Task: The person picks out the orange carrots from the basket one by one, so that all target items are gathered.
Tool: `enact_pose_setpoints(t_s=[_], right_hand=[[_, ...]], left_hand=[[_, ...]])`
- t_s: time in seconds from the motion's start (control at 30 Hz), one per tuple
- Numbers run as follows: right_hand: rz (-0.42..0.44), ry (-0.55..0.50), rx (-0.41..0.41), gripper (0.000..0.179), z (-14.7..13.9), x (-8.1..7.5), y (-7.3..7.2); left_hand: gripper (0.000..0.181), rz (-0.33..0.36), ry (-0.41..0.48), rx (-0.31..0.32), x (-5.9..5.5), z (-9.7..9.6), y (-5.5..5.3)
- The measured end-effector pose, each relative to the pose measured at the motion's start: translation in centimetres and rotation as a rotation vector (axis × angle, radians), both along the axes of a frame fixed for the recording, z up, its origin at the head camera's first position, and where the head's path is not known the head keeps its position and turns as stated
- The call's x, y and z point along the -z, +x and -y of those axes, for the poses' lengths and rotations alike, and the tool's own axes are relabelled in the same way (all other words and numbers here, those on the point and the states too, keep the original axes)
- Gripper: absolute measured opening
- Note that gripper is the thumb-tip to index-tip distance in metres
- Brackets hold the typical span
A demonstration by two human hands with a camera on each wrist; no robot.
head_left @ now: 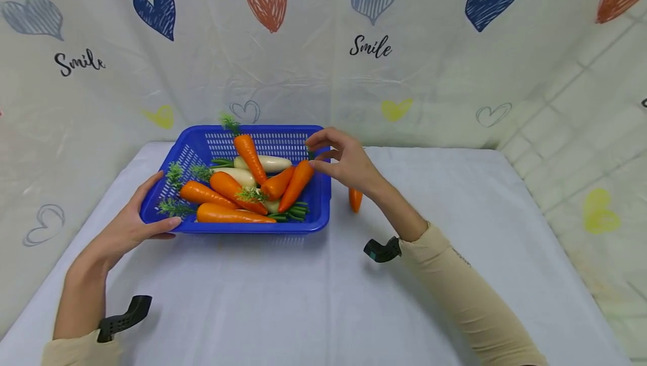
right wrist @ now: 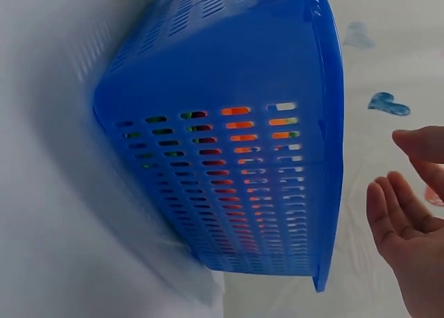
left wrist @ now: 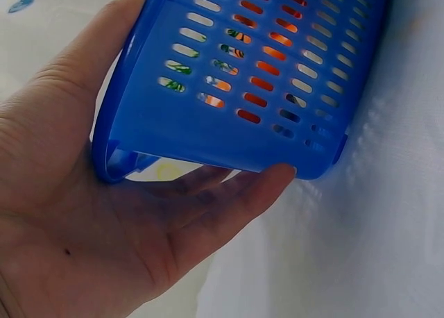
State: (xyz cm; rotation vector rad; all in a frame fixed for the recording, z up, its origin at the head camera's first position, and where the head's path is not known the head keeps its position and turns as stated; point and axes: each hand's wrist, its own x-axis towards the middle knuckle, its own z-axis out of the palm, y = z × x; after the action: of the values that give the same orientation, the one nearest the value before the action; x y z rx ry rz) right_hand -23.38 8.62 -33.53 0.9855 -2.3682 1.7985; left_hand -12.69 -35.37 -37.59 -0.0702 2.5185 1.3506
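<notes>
A blue plastic basket (head_left: 253, 229) holds several orange carrots with green tops and several white radishes (head_left: 275, 164). My left hand (head_left: 132, 221) grips the basket's left end, thumb at the front corner and fingers along the side; the left wrist view shows the hand (left wrist: 104, 214) around the slotted wall (left wrist: 229, 123). Over the basket's right rim, my right hand (head_left: 346, 158) has its thumb and fingertips beside the top of a carrot (head_left: 297, 186) lying in the basket. The right wrist view shows a gap between thumb and fingers of that hand (right wrist: 416, 214), with nothing in it.
Another carrot (head_left: 355, 200) lies on the white tablecloth (head_left: 434, 197) right of the basket, partly hidden by my right hand. Behind the table hangs a pale curtain (head_left: 313, 74) printed with hearts. Each wrist wears a black camera mount (head_left: 381, 250).
</notes>
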Motion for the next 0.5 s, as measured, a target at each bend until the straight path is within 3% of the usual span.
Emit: enact_pose_setpoints(t_s=[0.23, 0.5], right_hand=[[-0.005, 0.066, -0.034, 0.044, 1.2, 0.3, -0.2], [0.062, 0.148, -0.089, 0.044, 1.5, 0.5, -0.1]], left_hand=[[0.106, -0.003, -0.040, 0.005, -0.2, 0.3, 0.2], [0.104, 0.000, -0.039, 0.011, 0.0, 0.0, -0.2]])
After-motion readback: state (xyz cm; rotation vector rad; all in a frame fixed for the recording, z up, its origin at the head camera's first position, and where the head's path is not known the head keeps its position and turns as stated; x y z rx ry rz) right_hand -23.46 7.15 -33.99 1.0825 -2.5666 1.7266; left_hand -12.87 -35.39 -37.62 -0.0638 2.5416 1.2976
